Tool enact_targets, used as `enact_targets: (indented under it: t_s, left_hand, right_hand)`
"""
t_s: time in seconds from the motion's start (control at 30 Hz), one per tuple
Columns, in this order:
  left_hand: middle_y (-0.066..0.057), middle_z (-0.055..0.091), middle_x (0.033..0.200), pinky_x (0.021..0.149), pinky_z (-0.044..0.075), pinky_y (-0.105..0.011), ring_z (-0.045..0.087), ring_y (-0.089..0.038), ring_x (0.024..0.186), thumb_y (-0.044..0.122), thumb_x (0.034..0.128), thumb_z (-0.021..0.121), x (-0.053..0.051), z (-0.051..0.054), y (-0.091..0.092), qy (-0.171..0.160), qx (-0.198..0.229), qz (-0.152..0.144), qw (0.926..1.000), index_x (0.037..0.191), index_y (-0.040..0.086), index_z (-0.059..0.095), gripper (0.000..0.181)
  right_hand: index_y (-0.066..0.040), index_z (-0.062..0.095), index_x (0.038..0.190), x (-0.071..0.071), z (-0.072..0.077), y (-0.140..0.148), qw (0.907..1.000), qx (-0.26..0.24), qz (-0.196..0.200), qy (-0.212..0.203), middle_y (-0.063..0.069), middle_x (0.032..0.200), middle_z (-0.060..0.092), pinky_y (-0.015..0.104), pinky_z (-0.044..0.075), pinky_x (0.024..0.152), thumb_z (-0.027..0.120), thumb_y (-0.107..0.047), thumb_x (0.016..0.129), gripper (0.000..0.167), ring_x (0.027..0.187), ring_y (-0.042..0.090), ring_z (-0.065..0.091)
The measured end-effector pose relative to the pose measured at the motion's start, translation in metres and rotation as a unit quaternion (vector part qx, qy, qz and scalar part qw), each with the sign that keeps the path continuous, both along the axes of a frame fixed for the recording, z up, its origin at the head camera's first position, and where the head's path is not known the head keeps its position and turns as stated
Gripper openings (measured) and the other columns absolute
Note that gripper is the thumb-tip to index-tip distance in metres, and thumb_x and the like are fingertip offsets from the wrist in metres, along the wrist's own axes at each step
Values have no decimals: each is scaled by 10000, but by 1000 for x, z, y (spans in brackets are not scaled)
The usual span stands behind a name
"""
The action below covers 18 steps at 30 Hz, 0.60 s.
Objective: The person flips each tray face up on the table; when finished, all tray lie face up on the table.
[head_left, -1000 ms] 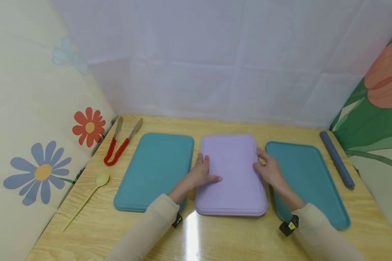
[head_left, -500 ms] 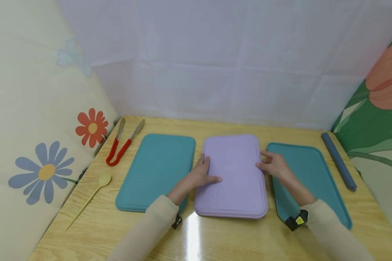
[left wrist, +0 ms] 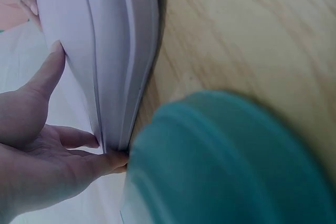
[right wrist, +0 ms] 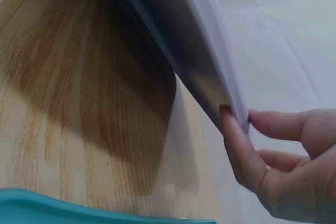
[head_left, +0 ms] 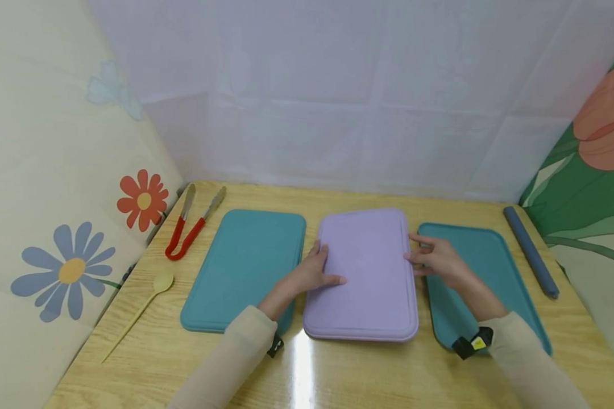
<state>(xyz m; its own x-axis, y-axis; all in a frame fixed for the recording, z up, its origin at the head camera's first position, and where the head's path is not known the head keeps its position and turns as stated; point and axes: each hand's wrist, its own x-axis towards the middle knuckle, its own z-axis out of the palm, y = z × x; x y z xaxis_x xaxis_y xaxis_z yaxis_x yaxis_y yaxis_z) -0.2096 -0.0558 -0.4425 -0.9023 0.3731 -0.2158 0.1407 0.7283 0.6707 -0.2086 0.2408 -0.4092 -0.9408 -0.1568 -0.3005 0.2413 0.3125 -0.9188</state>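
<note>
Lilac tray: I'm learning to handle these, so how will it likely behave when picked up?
The lilac tray is probably stiff: its raised edge at the right hand shows no obvious sag. It seems fairly light, as a pinch holds that edge up. Its smooth face may be slippery.

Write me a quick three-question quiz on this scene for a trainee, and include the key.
1. Multiple choice: What are the left hand and right hand both touching?
A) red-handled tongs
B) lilac tray
C) yellow spoon

2. True or false: The lilac tray is lying completely flat.

3. Count: How many teal trays are on the table?

Key:
1. B
2. False; the right wrist view shows one side raised off the table.
3. Two, one on each side of the lilac tray.
</note>
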Motion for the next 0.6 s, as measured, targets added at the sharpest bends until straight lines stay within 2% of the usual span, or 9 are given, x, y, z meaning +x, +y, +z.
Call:
enact_targets:
  t_s: [0.1, 0.3, 0.4, 0.6]
  left_hand:
    - [-312, 15, 1547, 1157, 185, -470, 129, -414, 1428, 373, 833, 750, 0, 2, -2, -37, -1, -37, 10000, 1486, -104, 155, 1004]
    - [-296, 18, 1554, 1157, 187, -474, 133, -411, 1429, 386, 834, 747, -2, 1, -5, -51, 71, -47, 10000, 1493, -88, 155, 1005]
    - [-302, 33, 1552, 1155, 192, -475, 144, -418, 1426, 380, 827, 755, -1, 1, -5, -23, 122, -32, 9999, 1491, -91, 165, 1006]
    - [-322, 76, 1541, 1148, 210, -484, 174, -430, 1415, 364, 832, 754, 7, 4, -2, -27, 348, 158, 9993, 1478, -102, 214, 962]
  right_hand:
    - [7, 277, 1498, 1, 2, 2, 9997, -237, 24, 13, 45, 862, 652, 320, 583, 730, 639, -33, 914, 689, 776, 81, 646]
    - [7, 285, 1496, 2, 5, 2, 9991, -390, -49, 128, 19, 824, 658, 318, 585, 708, 658, -34, 901, 703, 758, 81, 651]
    - [4, 290, 1495, 2, 7, 1, 9992, -342, -60, 172, 16, 820, 665, 321, 586, 703, 659, -39, 902, 700, 758, 84, 655]
    - [-10, 301, 1496, 5, 13, -1, 9997, -43, -41, 220, 18, 804, 663, 320, 586, 691, 651, -54, 912, 682, 742, 94, 657]
